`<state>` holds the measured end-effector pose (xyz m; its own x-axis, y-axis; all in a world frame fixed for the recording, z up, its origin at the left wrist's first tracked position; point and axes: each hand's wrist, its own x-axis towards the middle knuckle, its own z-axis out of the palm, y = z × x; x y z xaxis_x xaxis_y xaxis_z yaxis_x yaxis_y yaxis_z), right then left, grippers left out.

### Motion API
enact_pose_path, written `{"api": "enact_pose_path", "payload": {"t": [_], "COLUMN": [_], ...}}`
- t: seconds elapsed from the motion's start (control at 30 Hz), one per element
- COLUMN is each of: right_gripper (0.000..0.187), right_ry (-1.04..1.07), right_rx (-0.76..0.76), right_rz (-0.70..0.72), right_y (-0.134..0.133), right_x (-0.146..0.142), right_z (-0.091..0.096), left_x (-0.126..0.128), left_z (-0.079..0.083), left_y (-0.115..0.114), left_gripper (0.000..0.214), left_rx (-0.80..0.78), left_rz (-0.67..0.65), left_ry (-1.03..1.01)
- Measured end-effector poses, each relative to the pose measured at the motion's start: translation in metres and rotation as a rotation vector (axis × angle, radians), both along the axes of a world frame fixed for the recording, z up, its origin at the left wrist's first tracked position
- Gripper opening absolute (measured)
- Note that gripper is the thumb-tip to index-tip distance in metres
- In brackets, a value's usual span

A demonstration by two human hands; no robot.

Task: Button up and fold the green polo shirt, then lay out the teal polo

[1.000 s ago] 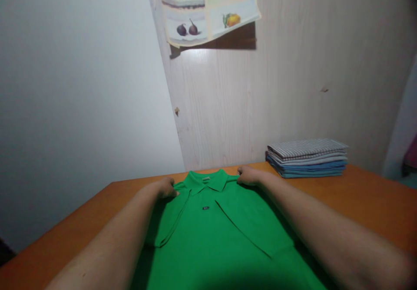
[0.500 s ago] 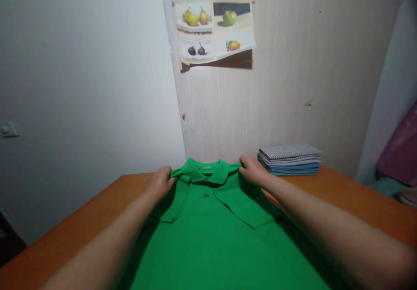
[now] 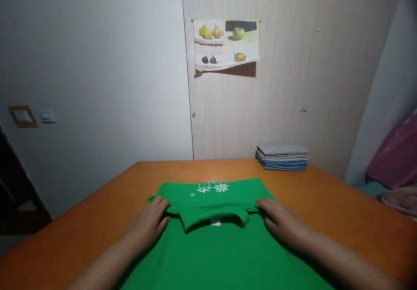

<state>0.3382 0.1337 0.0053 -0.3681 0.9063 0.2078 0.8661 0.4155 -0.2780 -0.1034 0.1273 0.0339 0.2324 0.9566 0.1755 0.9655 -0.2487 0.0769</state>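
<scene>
A green polo shirt (image 3: pixel 208 255) lies on the orange-brown table, its collar end folded over toward me. White printed characters show upside down on the folded part, and a small white label sits at the collar. At the left shoulder, my left hand (image 3: pixel 151 216) is closed on the fabric. My right hand (image 3: pixel 280 218) grips the shoulder on the other side of the collar, fingertips pressed onto the cloth. The shirt's lower part runs out of view at the bottom.
A neat stack of folded clothes (image 3: pixel 282 158) stands at the back right of the table (image 3: pixel 107 212). Behind it is a wall with a fruit picture sheet (image 3: pixel 226 44). At the far right a pink item (image 3: pixel 392 151) and some cloth (image 3: pixel 399 199) lie beyond the table.
Both hands have brought the shirt's collar end down and toward me, folding it over. The printed back now shows where the buttoned front and collar were seen before. The view has shifted slightly left.
</scene>
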Motion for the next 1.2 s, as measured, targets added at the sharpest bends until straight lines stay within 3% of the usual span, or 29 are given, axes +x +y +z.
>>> {"api": "enact_pose_path", "payload": {"t": [0.27,0.4,0.53,0.63,0.77,0.97,1.2], "right_gripper": [0.042,0.044,0.055,0.048,0.044,0.067,0.059], "right_ry": [-0.057,-0.150,-0.156,-0.188,-0.227,-0.204,-0.169], "right_rx": [0.050,0.118,0.184,0.210,0.181,0.173,0.023], "right_rz": [-0.092,-0.064,0.004,0.062,0.159,0.132,0.261], "right_y": [-0.011,-0.021,-0.027,-0.028,-0.032,-0.042,-0.058], "right_x": [-0.009,-0.031,-0.052,-0.058,-0.056,-0.054,-0.053], "right_z": [0.011,0.020,0.024,0.025,0.026,0.029,0.021], "left_x": [0.027,0.044,0.051,0.049,0.044,0.049,0.064], "left_z": [0.006,0.003,-0.009,-0.017,-0.019,-0.017,-0.023], "left_y": [-0.017,-0.020,-0.021,-0.022,-0.022,-0.030,-0.044], "left_gripper": [0.020,0.025,0.049,0.062,0.054,0.058,0.042], "left_rx": [0.187,0.255,0.274,0.245,0.185,0.191,0.106], "left_rz": [0.088,-0.043,-0.193,-0.317,-0.387,-0.402,-0.528], "left_ry": [0.205,0.177,0.038,-0.022,-0.009,-0.037,-0.112]}}
